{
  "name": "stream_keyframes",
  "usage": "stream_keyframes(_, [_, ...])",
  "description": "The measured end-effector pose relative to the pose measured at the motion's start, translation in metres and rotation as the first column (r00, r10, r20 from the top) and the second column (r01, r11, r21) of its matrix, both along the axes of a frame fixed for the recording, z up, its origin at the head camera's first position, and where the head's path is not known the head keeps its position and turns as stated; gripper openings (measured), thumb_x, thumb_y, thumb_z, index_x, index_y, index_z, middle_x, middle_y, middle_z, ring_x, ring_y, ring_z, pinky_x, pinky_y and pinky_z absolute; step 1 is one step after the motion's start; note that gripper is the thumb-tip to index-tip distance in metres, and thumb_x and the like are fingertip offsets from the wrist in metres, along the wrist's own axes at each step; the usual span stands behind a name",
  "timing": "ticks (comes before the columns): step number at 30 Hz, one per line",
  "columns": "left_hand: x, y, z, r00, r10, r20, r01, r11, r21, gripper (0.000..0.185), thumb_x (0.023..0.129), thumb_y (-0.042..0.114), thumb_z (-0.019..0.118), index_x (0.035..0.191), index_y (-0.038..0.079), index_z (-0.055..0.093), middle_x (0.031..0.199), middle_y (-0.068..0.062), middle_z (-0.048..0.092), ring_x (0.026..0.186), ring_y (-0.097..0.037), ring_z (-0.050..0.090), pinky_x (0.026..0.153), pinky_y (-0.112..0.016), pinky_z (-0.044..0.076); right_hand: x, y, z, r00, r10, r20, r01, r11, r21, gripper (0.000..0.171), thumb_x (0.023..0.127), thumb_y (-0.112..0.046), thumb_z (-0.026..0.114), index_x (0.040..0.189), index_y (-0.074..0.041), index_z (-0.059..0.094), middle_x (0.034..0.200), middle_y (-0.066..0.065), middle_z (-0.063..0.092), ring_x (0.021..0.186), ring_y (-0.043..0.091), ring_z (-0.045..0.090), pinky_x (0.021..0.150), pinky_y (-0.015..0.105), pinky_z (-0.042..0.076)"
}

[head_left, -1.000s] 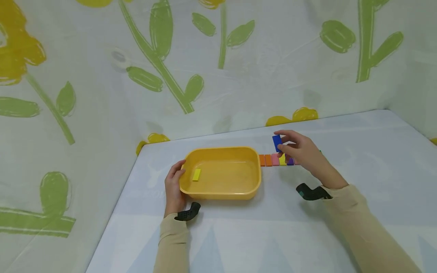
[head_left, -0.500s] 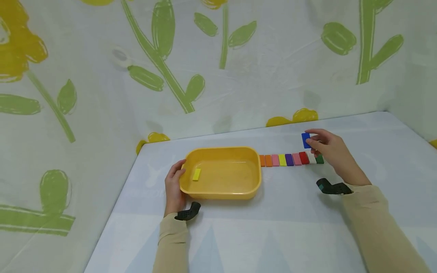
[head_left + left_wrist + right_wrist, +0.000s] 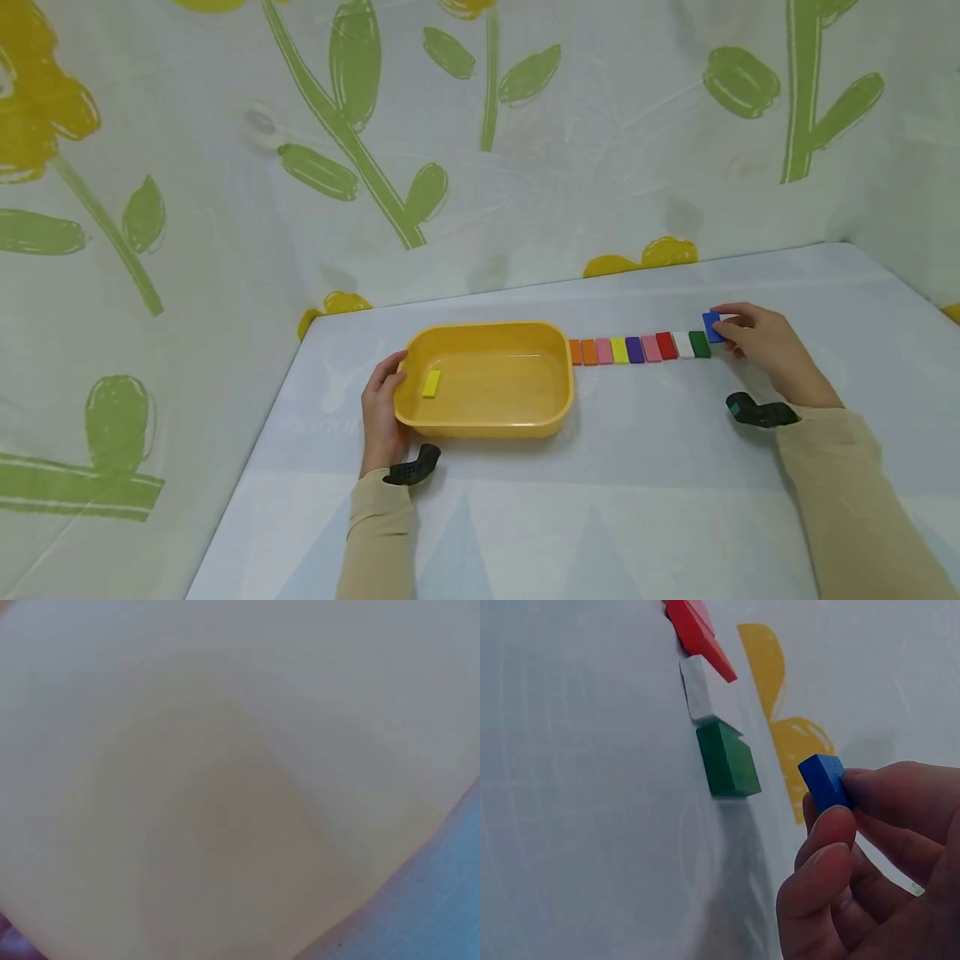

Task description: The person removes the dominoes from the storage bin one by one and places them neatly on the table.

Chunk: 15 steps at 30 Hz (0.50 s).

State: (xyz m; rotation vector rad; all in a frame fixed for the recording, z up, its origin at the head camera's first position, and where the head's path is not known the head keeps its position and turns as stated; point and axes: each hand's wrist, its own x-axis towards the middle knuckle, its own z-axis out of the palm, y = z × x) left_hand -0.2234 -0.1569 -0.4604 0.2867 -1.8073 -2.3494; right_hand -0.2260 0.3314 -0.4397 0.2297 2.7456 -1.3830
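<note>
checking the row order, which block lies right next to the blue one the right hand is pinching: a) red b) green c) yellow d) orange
b: the blue block pinched by the right hand hangs just past the green block, the last one in the row.

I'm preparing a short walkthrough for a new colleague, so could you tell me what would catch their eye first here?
A row of coloured blocks runs rightward from a yellow tub on the table. At the row's far end, the right hand pinches a blue block beside the green block. The left hand holds the tub's left rim.
</note>
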Motion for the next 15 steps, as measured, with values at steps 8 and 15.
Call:
stream_keyframes(8, [0.001,0.000,0.000,1.000,0.004,-0.002,-0.004,1.000,-0.009,0.031,0.089,0.012,0.045,0.118,0.011,0.056,0.127,0.004,0.046,0.116,-0.014,0.043,0.096,-0.027,0.036,-0.001,0.008,-0.009,0.999,0.008,0.039,-0.011,0.997,0.077,0.055,0.091,-0.040,0.040,0.131,-0.002,0.039,0.116,0.023,0.045,0.091,0.030,0.046,0.060,0.021,0.039])
stream_keyframes(15, [0.000,0.000,-0.001,1.000,0.005,0.002,-0.005,1.000,-0.012,0.031,0.089,0.012,0.045,0.117,0.013,0.056,0.126,0.004,0.046,0.115,-0.013,0.044,0.095,-0.026,0.038,-0.005,0.009,-0.019,0.999,0.013,0.030,-0.018,0.984,0.178,0.052,0.091,-0.038,0.042,0.128,-0.001,0.041,0.121,0.027,0.042,0.101,0.038,0.042,0.083,0.054,0.038])
